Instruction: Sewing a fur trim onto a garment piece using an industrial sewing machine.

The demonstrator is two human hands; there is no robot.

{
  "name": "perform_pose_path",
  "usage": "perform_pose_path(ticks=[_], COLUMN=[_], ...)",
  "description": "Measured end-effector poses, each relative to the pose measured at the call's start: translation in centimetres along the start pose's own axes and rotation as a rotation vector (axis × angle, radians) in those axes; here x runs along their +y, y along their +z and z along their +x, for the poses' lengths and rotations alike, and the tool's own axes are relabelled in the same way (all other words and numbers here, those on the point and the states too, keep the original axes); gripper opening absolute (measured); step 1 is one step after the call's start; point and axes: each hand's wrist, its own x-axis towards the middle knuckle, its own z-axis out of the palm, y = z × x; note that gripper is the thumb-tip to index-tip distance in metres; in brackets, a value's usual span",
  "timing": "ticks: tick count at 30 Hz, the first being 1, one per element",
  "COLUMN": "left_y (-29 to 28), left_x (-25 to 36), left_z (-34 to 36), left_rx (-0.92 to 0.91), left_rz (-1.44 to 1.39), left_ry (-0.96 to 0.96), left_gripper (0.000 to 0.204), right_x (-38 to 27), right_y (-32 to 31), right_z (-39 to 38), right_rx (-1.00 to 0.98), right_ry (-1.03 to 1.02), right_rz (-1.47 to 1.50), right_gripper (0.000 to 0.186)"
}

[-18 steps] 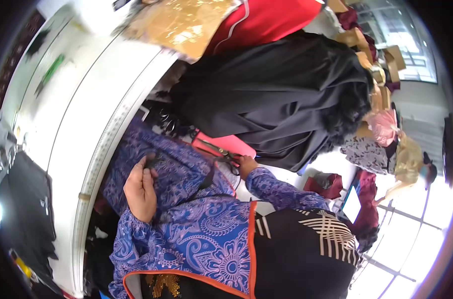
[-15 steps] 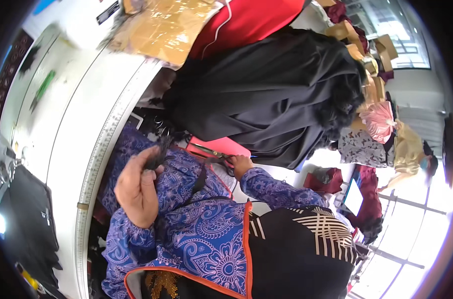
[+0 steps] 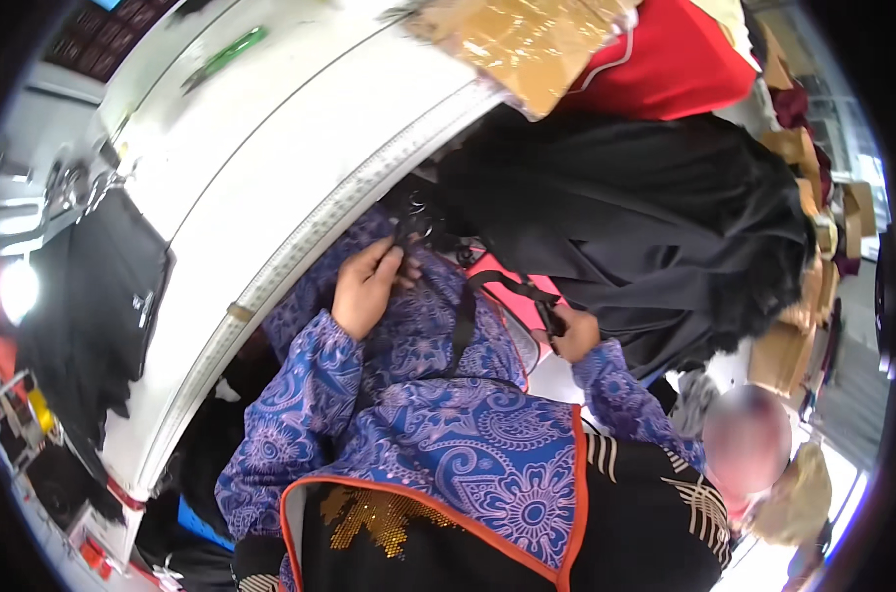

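Observation:
My left hand [image 3: 364,294] pinches a dark strand or piece [image 3: 404,235] above the blue paisley fabric [image 3: 408,326]; exactly what it is I cannot make out. My right hand [image 3: 576,335] grips the dark-handled scissors [image 3: 554,318] beside a bright pink flat item [image 3: 499,274], with the blades mostly hidden. A black strap [image 3: 463,326] loops over the paisley fabric, up to near my right hand. A heap of black cloth [image 3: 615,207] lies just beyond both hands.
A long white table edge with a measuring scale [image 3: 320,227] runs along the left. At the back lie a plastic-wrapped package [image 3: 502,44], red cloth [image 3: 665,69] and a green tool [image 3: 226,59]. A person [image 3: 763,503] is at the lower right, cardboard pieces [image 3: 778,360] behind.
My view has swung, shifting the scene rightward. My left hand has moved up with the dark piece. The black strap now loops near my right hand, and a person has appeared at right.

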Motion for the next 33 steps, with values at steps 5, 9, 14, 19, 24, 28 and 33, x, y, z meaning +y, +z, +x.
perform_pose_path(ticks=[5,9,14,19,24,28,33], left_y=[-0.7,-0.4,-0.1,0.5,1.0,0.8,-2.7], left_x=[1.1,1.0,0.5,0.4,0.6,0.1,-2.8], left_z=[-0.7,-1.2,-1.5,-1.5,-1.5,-1.4,-2.3], left_rx=[0.045,0.080,0.005,-0.061,-0.095,-0.108,0.093], left_rz=[-0.112,-0.030,-0.030,-0.002,-0.003,0.025,0.642], left_ry=[-0.026,-0.055,-0.110,-0.144,-0.179,-0.266,0.428], left_gripper=[0.022,0.022,0.017,0.015,0.015,0.017,0.025], right_x=[-4.4,-6.3,-8.8,-9.7,-9.2,-8.4,-4.2], right_y=[-4.1,-5.3,-4.8,-3.8,-3.5,-3.0,-2.2], right_z=[1.3,1.8,2.2,2.8,2.8,2.5,2.7], right_rx=[-0.196,-0.317,-0.278,-0.300,-0.274,-0.295,-0.046], right_ry=[-0.182,-0.234,-0.353,-0.343,-0.406,-0.285,-0.091], right_rz=[-0.025,-0.002,0.108,0.118,0.066,0.165,0.009], right_gripper=[0.049,0.062,0.056,0.057,0.057,0.050,0.042])
